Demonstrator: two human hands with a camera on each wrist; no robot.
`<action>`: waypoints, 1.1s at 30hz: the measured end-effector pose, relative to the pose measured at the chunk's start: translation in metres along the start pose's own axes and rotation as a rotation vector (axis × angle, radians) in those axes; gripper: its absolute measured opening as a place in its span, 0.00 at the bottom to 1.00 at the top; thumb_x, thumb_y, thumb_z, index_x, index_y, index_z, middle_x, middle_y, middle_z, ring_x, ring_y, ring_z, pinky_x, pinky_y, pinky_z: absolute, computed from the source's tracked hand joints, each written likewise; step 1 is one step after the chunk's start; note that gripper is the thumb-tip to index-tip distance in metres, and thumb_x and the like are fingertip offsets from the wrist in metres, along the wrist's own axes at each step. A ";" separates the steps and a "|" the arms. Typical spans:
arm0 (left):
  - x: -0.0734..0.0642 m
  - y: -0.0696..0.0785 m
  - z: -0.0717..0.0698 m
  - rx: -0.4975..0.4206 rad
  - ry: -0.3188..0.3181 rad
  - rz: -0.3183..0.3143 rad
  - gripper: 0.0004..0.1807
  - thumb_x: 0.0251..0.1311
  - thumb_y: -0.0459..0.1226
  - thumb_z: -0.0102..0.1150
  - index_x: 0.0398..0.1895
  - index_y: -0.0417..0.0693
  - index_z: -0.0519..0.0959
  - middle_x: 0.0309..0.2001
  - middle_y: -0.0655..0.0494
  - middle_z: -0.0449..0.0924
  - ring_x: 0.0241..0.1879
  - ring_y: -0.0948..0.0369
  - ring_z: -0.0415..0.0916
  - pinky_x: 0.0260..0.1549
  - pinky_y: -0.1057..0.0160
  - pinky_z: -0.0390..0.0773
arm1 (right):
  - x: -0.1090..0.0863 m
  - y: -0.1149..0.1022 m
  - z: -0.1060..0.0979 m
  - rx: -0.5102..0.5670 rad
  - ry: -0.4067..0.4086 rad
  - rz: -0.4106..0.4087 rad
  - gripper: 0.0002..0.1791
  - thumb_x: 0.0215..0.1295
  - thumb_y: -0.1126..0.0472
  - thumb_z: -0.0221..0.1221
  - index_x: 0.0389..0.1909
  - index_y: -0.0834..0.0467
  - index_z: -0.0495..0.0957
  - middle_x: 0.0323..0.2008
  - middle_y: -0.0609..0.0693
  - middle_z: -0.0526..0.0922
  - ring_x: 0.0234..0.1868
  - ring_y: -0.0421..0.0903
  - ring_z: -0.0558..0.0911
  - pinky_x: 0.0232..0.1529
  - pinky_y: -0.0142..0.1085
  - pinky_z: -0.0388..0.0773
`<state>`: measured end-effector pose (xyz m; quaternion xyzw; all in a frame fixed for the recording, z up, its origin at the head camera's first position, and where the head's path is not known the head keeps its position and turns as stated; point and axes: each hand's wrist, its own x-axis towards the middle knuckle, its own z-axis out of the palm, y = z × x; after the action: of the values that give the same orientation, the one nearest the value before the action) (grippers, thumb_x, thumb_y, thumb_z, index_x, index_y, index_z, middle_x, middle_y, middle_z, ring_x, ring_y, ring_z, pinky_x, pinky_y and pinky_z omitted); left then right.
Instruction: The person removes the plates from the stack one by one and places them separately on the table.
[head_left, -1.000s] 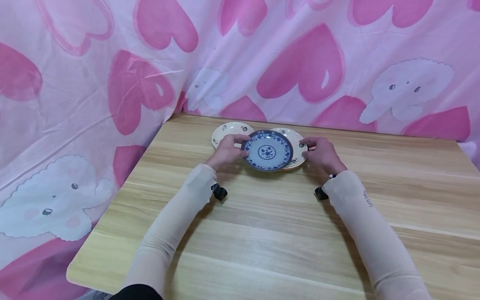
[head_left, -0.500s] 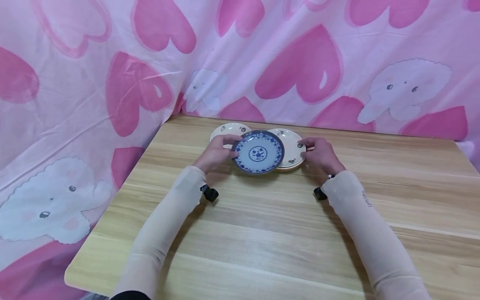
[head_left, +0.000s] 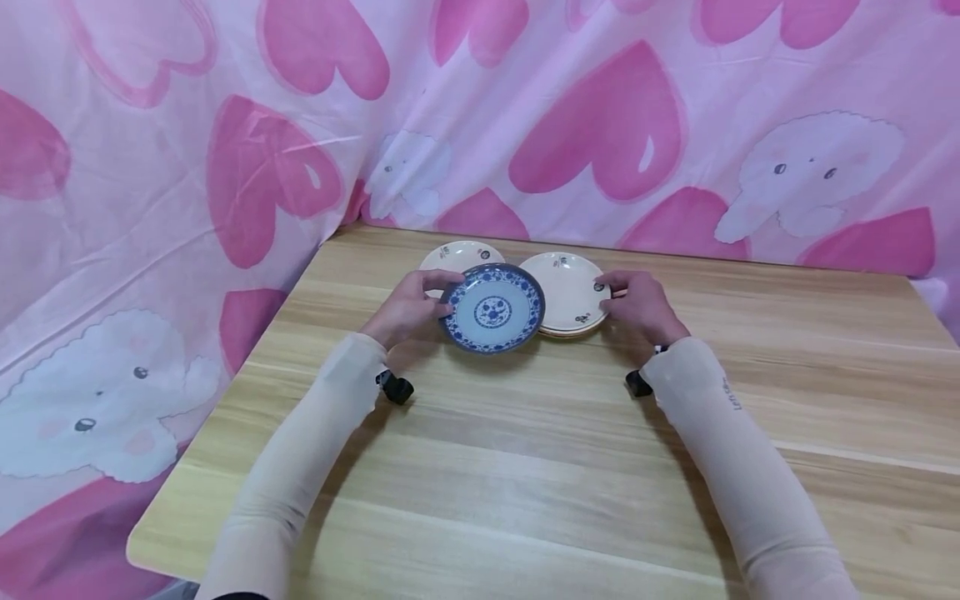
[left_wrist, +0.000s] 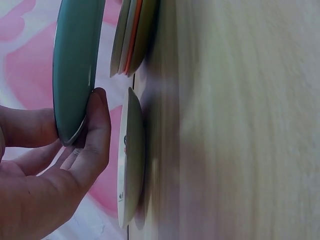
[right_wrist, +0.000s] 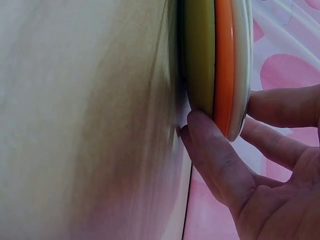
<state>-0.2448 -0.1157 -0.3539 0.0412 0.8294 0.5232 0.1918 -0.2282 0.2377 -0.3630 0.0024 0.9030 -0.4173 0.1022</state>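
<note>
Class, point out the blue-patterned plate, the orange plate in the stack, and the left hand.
Blue-patterned plate (head_left: 492, 310), head view: middle of its patterned face.
Orange plate (right_wrist: 225, 67), right wrist view: its outer side.
Left hand (head_left: 405, 307), head view: back of the hand.

Pink heart-print cloth (head_left: 465, 108) behind wooden table (head_left: 510, 492)

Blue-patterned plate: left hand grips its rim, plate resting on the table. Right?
Not resting on the table: the left wrist view shows the blue-patterned plate held clear of the table, with a visible gap. The left hand does grip its rim.
</note>
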 end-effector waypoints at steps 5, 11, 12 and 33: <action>-0.005 -0.005 -0.004 0.037 -0.013 -0.028 0.31 0.61 0.22 0.56 0.64 0.58 0.77 0.69 0.51 0.71 0.62 0.53 0.71 0.60 0.57 0.78 | -0.001 -0.001 0.001 -0.017 0.002 -0.004 0.27 0.65 0.70 0.57 0.66 0.64 0.72 0.61 0.67 0.75 0.59 0.61 0.77 0.45 0.31 0.80; -0.011 -0.014 -0.010 0.086 -0.076 -0.029 0.30 0.62 0.24 0.56 0.63 0.61 0.77 0.70 0.52 0.70 0.69 0.51 0.66 0.65 0.51 0.75 | -0.003 -0.004 0.001 -0.037 -0.009 0.012 0.28 0.65 0.68 0.57 0.67 0.63 0.72 0.62 0.66 0.75 0.59 0.60 0.77 0.50 0.36 0.79; -0.012 -0.016 -0.012 0.094 -0.087 -0.019 0.29 0.63 0.24 0.56 0.63 0.61 0.77 0.70 0.53 0.69 0.71 0.51 0.64 0.68 0.49 0.73 | -0.003 -0.004 0.001 -0.037 -0.010 0.012 0.28 0.65 0.68 0.57 0.67 0.63 0.71 0.62 0.66 0.75 0.60 0.60 0.77 0.50 0.37 0.79; -0.024 -0.032 -0.038 0.204 -0.193 -0.006 0.28 0.65 0.23 0.53 0.63 0.59 0.78 0.74 0.52 0.66 0.78 0.48 0.54 0.74 0.43 0.62 | -0.001 -0.005 -0.001 -0.017 -0.020 0.021 0.27 0.66 0.68 0.57 0.68 0.63 0.71 0.62 0.67 0.74 0.61 0.60 0.75 0.53 0.39 0.81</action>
<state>-0.2321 -0.1691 -0.3613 0.1082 0.8561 0.4290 0.2671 -0.2280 0.2356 -0.3586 0.0070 0.9055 -0.4083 0.1156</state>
